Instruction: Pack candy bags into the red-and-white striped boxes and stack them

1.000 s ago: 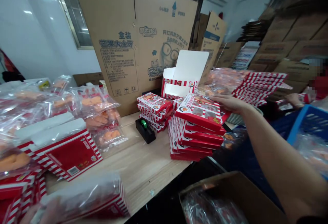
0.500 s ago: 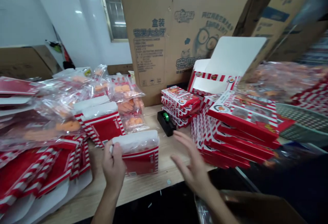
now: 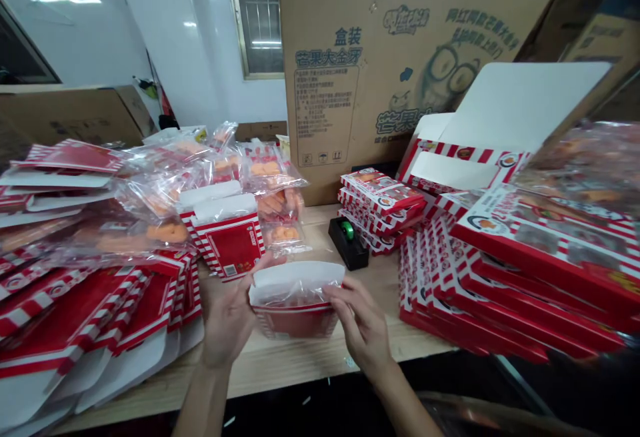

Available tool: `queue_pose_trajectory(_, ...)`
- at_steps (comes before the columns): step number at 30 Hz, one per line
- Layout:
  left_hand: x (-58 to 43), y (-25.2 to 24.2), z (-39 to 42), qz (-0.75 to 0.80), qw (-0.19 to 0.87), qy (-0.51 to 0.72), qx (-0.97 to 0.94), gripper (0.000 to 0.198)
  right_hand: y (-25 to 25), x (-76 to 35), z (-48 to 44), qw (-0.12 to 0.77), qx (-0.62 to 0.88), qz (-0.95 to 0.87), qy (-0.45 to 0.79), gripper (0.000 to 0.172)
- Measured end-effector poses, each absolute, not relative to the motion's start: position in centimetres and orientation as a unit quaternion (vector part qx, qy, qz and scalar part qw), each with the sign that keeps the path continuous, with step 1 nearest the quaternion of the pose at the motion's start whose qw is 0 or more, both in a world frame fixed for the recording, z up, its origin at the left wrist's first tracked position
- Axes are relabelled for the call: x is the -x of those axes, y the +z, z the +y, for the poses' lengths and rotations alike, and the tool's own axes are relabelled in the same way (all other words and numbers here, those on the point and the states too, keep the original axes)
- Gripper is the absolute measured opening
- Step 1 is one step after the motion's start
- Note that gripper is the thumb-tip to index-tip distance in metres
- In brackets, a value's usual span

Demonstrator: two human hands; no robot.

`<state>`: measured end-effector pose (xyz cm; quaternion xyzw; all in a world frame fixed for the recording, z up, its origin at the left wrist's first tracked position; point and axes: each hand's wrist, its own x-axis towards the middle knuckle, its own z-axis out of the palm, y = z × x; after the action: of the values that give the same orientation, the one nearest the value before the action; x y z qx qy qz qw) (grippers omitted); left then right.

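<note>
Pale wood tabletop [image 3: 280, 365] was crowded on both sides, with a bare strip in the middle where the hands worked. Right up close sat the task's thing, a red-and-white striped box [image 3: 300, 322], top open and clear plastic wrap showing inside. Left hand [image 3: 227, 325] was half curled round its left end (bit blurry, so don't ask me about every finger). Right hand [image 3: 364, 332] had its thumb and fingers closed on the right end by the rim. Half a second earlier only the left had hold of it and the right was spread wide off to the side, so I'd say the box was now steadied from both ends and easier to work on.

Just beyond stood a black tape dispenser [image 3: 349, 244] and another open box [image 3: 231, 244], untouched. Window boxes [image 3: 543, 244] were stacked on the right, bagged orange pieces [image 3: 167, 232] heaped on the left. Farther back, a big cardboard carton [image 3: 325, 147] stood near a barred window [image 3: 257, 24].
</note>
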<state>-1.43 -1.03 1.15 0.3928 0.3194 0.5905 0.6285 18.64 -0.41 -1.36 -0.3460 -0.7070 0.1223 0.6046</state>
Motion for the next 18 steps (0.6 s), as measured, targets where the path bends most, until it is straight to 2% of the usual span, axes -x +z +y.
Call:
queue_pose_trajectory(4,3.5,1.2,-0.5,0.306,0.699,0.514,-0.392,0.038,0.0,-18.2,0.1,0.605,0.344,-0.632,0.34,0.021)
queue_pose_trajectory(7,3.6,2.5,0.5,0.372,0.704,0.45,-0.405,0.033,0.6,-18.3,0.4,0.589,0.309,-0.58,0.469,0.047)
queue_pose_trajectory(8,3.3,2.9,0.8,0.389,0.696,0.445,-0.409,0.029,0.8,-18.4,0.5,0.578,0.302,-0.58,0.488,0.046)
queue_pose_trajectory(11,2.4,3.6,1.4,0.391,0.654,0.485,-0.429,0.012,1.2,-18.4,0.7,0.565,0.306,-0.594,0.484,0.01)
queue_pose_trajectory(12,2.2,3.4,1.5,0.379,0.635,0.508,-0.441,0.009,1.4,-18.3,0.8,0.568,0.309,-0.592,0.481,0.005)
queue_pose_trajectory(16,2.2,1.9,1.2,0.35,0.556,0.554,-0.511,0.02,2.1,-17.6,0.9,0.575,0.329,-0.567,0.489,0.023)
queue_pose_trajectory(18,2.5,1.1,1.0,0.348,0.522,0.549,-0.553,0.019,2.5,-17.2,0.9,0.575,0.352,-0.553,0.49,0.02)
